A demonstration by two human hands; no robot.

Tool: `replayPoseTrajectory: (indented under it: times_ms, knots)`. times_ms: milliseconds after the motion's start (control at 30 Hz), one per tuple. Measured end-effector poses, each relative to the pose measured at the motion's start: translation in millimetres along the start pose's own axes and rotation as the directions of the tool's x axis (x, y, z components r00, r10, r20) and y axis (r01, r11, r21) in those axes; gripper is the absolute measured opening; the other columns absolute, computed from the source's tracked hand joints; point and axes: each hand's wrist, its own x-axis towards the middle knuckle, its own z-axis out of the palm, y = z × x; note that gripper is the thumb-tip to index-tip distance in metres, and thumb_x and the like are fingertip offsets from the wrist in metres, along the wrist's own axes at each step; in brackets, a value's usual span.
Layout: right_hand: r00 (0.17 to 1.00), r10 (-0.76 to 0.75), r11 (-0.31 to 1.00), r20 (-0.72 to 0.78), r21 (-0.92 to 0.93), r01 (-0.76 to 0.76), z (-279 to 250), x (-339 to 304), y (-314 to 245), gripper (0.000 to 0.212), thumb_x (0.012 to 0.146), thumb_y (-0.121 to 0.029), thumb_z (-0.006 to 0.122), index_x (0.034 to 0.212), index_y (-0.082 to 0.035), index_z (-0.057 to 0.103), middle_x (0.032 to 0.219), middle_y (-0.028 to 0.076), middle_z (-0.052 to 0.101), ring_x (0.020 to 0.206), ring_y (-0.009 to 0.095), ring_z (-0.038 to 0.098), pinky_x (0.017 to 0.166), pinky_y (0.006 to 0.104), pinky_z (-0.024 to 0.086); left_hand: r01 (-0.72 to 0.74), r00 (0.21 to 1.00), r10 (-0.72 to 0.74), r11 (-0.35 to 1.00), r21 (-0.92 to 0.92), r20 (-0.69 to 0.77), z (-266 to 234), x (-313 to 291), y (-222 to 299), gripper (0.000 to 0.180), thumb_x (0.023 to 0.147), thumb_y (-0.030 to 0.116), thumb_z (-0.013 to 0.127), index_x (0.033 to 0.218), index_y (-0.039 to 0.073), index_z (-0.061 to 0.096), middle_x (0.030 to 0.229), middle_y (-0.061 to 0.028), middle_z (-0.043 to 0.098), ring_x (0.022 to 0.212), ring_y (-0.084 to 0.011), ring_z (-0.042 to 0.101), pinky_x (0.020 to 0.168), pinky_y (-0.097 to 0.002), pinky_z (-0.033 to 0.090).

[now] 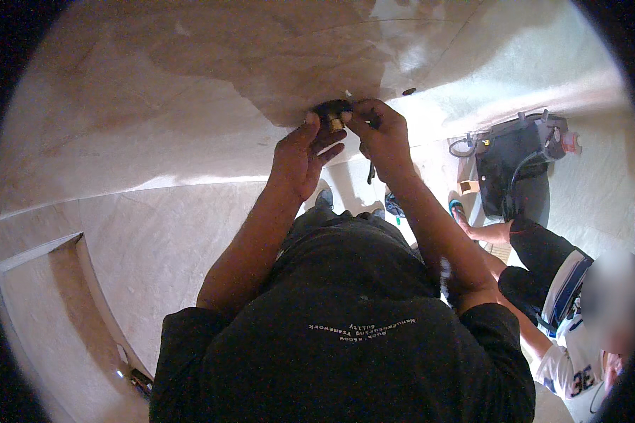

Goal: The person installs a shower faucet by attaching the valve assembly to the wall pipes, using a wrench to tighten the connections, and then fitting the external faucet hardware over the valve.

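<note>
Black fitting (331,108) with a gold-coloured stem (337,124), beige mottled wall (190,141), black T-shirt (346,282) with white lettering (363,330), a co-worker's black shorts (540,243) over there

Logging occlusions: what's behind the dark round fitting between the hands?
Pale wall shows around the dark round fitting, with a brass-coloured part below it in the picture. The spot directly behind is covered and can't be seen.
</note>
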Motion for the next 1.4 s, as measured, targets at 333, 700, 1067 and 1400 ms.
replayPoseTrajectory:
  times_ms: [333, 700, 1067, 1400]
  knots:
    - [0.958, 0.194, 0.980, -0.210, 0.085, -0.180, -48.0, -26.8, 36.1, 0.041, 0.096, -0.015, 0.059, 0.134, -0.002, 0.052, 0.096, 0.009, 0.062, 0.072, 0.009, 0.053, 0.061, 0.0252, 0.047, 0.165, 0.972, -0.128, 0.970, -0.180, 0.198, -13.0, 18.2, 1.4, 0.053, 0.098, 0.034, 0.064, 0.136, -0.001, 0.049, 0.130, -0.0233, 0.061, 0.123, -0.0377, 0.060, 0.111, -0.0543, 0.046]
    - [0.803, 0.355, 0.853, -0.478, -0.186, -0.488, -122.9, -143.2, 194.5, 0.028, 0.094, -0.011, 0.059, 0.119, 0.001, 0.063, 0.091, 0.014, 0.071, 0.070, 0.017, 0.064, 0.063, 0.0309, 0.050, 0.284, 0.922, -0.209, 0.937, -0.205, 0.326, -5.6, 43.5, 15.0, 0.059, 0.090, 0.026, 0.076, 0.134, -0.003, 0.051, 0.136, -0.0232, 0.058, 0.132, -0.0378, 0.053, 0.118, -0.0535, 0.038]
    - [0.133, 0.289, 0.586, -0.948, 0.065, -0.807, -112.6, -415.9, 323.6, 0.018, 0.092, -0.012, 0.066, 0.102, 0.002, 0.071, 0.084, 0.010, 0.068, 0.081, 0.018, 0.066, 0.072, 0.0353, 0.052, 0.486, 0.711, -0.512, 0.853, 0.189, 0.483, -20.1, 78.4, 3.6, 0.056, 0.096, 0.022, 0.068, 0.144, 0.002, 0.047, 0.151, -0.0235, 0.046, 0.141, -0.0384, 0.044, 0.122, -0.0541, 0.028]
    - [-0.329, 0.598, 0.477, -0.730, 0.655, -0.586, -42.6, -493.5, 332.0, 0.009, 0.088, -0.003, 0.063, 0.088, 0.003, 0.070, 0.074, 0.013, 0.068, 0.060, 0.020, 0.066, 0.052, 0.0337, 0.055, 0.364, 0.752, -0.643, 0.221, 0.905, -0.146, -121.0, 46.4, -88.6, 0.059, 0.093, 0.019, 0.070, 0.142, -0.005, 0.048, 0.123, -0.0177, 0.066, 0.110, -0.0259, 0.065, 0.096, -0.0406, 0.050]
